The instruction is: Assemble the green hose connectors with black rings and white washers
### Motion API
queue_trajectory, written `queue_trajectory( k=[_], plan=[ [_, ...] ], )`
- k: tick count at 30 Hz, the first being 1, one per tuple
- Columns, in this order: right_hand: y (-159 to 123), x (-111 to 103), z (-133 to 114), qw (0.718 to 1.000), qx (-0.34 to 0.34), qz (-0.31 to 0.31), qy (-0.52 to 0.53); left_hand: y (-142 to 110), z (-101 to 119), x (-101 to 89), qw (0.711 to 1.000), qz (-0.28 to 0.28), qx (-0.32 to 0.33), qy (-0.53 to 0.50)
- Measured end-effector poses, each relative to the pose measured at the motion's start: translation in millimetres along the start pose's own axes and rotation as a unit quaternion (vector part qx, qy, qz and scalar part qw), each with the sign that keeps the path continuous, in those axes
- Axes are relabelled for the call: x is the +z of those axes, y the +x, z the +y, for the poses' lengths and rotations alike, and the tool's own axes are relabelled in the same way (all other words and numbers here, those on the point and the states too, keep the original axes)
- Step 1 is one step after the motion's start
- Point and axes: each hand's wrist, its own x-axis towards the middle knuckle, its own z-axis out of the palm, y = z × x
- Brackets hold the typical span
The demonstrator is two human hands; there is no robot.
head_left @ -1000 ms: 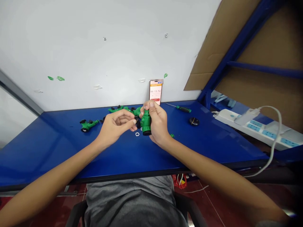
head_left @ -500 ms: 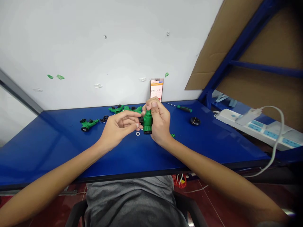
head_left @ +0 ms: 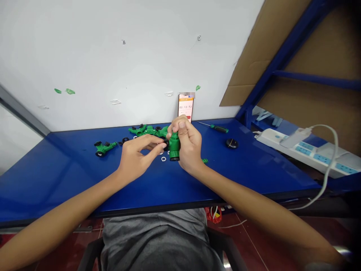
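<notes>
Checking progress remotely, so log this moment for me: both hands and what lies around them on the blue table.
Right hand: grips a green plastic hose connector, upright
Left hand: fingertips at its black plastic end fitting, contact unclear
Near hands: small white ring washers
Surface: glossy blue tabletop
Also there: green plastic Y-connectors, black-and-green-handled screwdriver, phone showing a timer

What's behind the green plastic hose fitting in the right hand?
A smartphone showing a digital timer stands against the white wall; the right hand covers its lower end, so how it is propped cannot be seen.
</notes>
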Motion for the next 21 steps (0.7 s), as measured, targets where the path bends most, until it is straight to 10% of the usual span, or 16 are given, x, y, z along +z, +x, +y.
queue_trajectory(
  k=[21],
  plan=[
    [-3.5,1.8,-2.4,0.999,0.007,-0.049,-0.023,8.4,15.3,-15.9,0.985,-0.134,0.004,0.105]
  ],
)
